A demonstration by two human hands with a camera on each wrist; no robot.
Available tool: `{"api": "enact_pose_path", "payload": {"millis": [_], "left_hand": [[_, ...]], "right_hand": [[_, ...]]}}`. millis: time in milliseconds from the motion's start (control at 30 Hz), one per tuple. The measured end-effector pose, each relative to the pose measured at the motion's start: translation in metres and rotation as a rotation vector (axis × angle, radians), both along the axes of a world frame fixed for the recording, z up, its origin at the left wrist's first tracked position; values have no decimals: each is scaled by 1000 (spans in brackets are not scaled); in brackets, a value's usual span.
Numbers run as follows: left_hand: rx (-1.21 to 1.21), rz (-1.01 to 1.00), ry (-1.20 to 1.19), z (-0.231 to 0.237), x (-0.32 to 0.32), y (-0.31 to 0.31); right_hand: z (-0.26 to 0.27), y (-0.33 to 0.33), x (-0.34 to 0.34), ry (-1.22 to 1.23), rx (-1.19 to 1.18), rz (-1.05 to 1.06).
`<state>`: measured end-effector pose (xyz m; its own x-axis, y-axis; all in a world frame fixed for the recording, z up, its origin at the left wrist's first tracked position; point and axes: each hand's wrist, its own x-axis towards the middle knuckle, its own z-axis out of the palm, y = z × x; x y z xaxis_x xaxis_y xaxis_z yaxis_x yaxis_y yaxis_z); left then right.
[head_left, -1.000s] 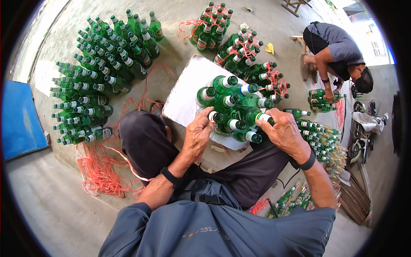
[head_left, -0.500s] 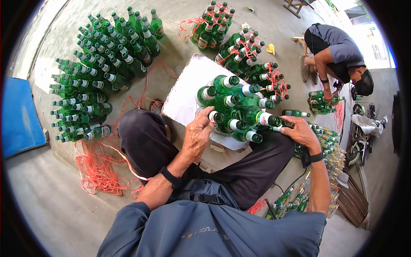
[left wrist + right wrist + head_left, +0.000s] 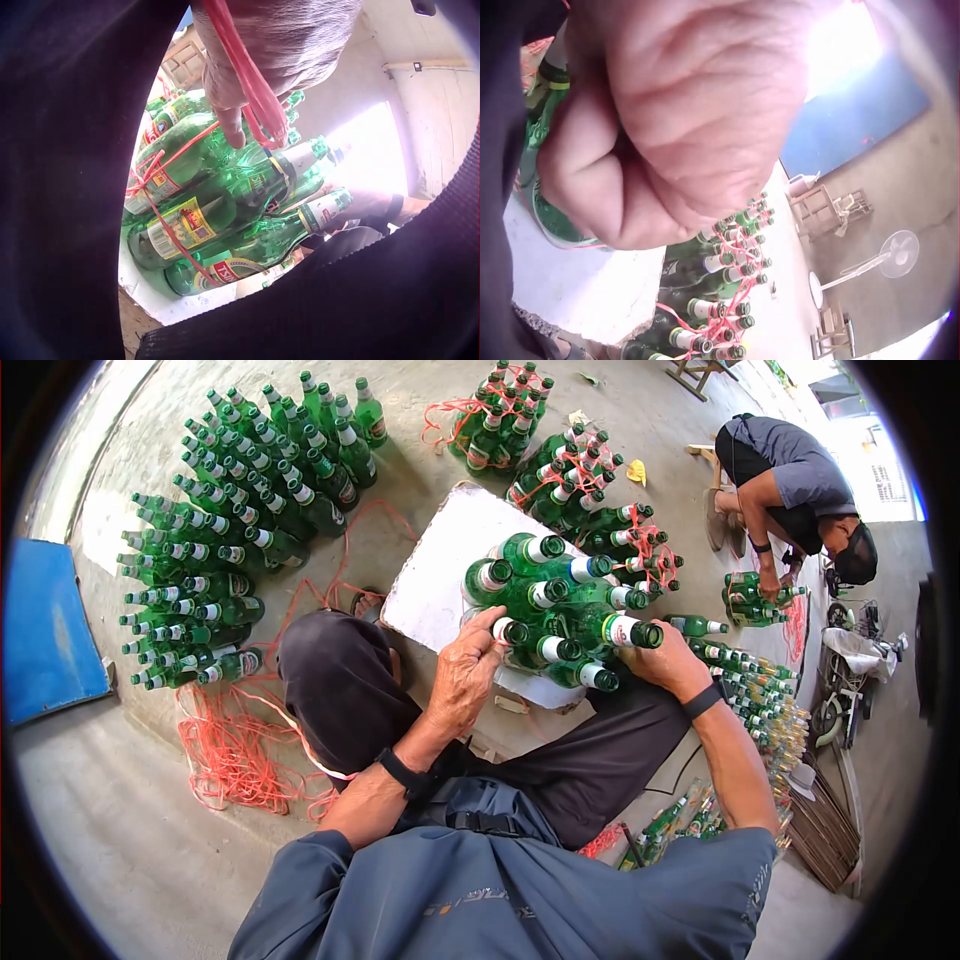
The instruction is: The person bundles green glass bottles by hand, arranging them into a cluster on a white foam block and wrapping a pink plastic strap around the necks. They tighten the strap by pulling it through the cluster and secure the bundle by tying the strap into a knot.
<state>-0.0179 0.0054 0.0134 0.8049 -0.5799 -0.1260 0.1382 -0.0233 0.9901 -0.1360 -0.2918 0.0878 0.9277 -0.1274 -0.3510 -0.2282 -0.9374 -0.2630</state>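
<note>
A cluster of green beer bottles stands on a white block before the person's knees. With thumb and forefinger, the left hand holds the neck of a near-left bottle. In the left wrist view, a red plastic strap crosses in front of that hand, and another strand runs round the labelled bottles. The right hand lies low against the cluster's right side, beside a bottle. Its fingers are curled at the glass; whether they grip strap I cannot tell.
Many loose green bottles stand at the left, above a tangled heap of red strap. Strapped bundles stand beyond the block. More bottles fill the right. Another person bends over bottles at the far right.
The right hand let go of a bottle neck, drew off to the right, then came back lower against the cluster's side. The left hand has stayed at its bottle.
</note>
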Motion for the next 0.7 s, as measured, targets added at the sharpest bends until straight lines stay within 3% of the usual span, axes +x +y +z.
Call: {"api": "enact_pose_path", "payload": {"millis": [300, 500, 700], "left_hand": [[0, 3, -36, 2, 1, 0], [1, 4, -14, -2, 0, 0], [-23, 10, 37, 5, 1, -1]], "right_hand": [[-26, 14, 0, -200, 76, 8], [-14, 19, 0, -110, 70, -95], [41, 38, 9, -46, 300, -230]]}}
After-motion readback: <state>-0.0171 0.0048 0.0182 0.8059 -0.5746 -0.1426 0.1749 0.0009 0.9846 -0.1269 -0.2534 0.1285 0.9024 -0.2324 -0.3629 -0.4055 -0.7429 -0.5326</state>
